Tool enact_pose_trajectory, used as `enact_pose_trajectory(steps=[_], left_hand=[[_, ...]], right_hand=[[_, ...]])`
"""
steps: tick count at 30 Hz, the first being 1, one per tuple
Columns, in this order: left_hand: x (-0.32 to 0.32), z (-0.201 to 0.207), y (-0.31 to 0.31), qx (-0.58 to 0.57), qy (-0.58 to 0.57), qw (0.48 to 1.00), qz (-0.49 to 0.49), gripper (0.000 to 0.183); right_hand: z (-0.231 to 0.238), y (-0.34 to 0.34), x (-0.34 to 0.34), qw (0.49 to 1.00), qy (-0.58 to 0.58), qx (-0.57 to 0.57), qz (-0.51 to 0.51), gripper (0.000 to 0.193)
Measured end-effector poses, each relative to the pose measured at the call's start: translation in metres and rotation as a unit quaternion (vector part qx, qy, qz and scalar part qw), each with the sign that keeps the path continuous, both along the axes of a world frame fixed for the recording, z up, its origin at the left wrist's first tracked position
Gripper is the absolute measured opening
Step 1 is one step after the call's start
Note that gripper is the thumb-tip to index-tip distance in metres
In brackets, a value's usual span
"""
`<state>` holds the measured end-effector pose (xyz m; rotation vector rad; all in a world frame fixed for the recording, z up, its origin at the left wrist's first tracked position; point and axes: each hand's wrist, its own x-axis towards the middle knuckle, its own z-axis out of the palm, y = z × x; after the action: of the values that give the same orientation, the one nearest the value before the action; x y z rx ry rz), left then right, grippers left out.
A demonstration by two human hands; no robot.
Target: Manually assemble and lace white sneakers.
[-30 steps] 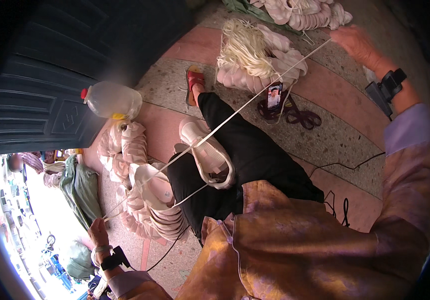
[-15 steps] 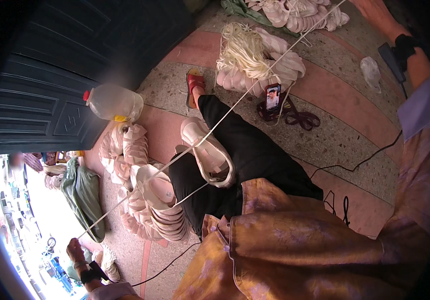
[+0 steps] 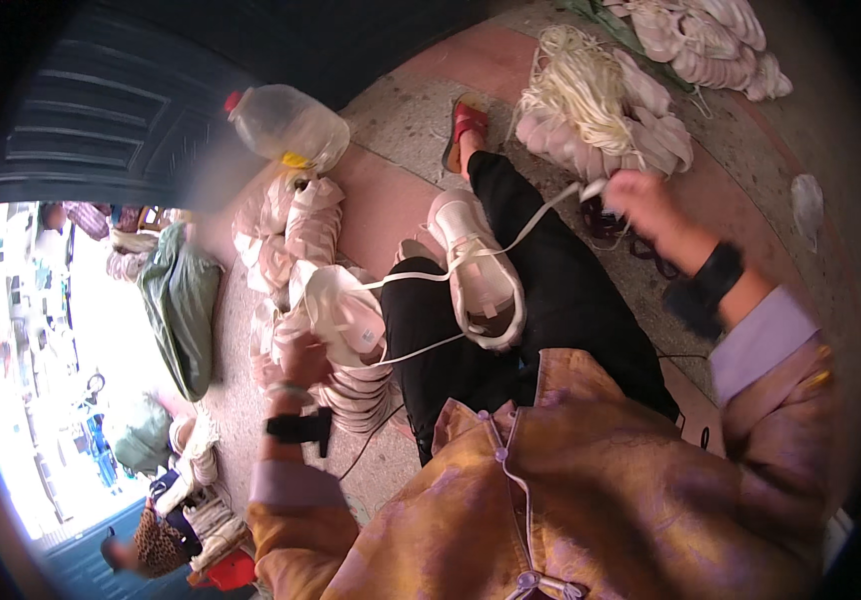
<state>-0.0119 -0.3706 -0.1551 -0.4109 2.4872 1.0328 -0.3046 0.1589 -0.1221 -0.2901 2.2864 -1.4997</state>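
Observation:
A pale pink lace-up shoe (image 3: 486, 275), without a visible sole, rests on my black-trousered lap. A white shoelace (image 3: 541, 218) runs through it and across to both sides. My right hand (image 3: 656, 215), smeared by motion, is closed on one end of the lace, right of the shoe. My left hand (image 3: 301, 362) is closed where the lace's other stretch runs to it, beside a second pale pink shoe (image 3: 351, 315). That shoe lies at the top of a stack of similar pieces (image 3: 351, 400), left of my knee.
Bundled pink shoe pieces (image 3: 296, 225) lie left, below a clear plastic jug (image 3: 296, 125). A hank of cream laces (image 3: 581, 95) lies on more pieces ahead. Green sacks (image 3: 181, 310) stand by the bright doorway. A thin dark cable (image 3: 371, 440) crosses the floor.
Both hands have come in from far out on either side toward the shoe. The lace, stretched taut before, now hangs slack and curved. The phone on the floor is now hidden behind my right hand.

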Motion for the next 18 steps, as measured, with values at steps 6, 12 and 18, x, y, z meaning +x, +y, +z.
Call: enact_pose_trajectory(steps=[6,12,18], left_hand=[[-0.097,0.052,0.191,0.251,-0.135,0.947,0.15,0.008],[-0.13,0.045,0.238,0.086,0.262,0.945,-0.176,0.01],[-0.155,0.032,0.241,-0.041,0.218,0.955,-0.195,0.008]], right_hand=[[-0.015,-0.104,0.076,0.971,-0.232,-0.038,0.043,0.012],[-0.042,-0.131,0.068,0.994,-0.079,-0.073,-0.004,0.006],[-0.046,-0.133,0.054,0.943,-0.205,-0.242,-0.099,0.004]])
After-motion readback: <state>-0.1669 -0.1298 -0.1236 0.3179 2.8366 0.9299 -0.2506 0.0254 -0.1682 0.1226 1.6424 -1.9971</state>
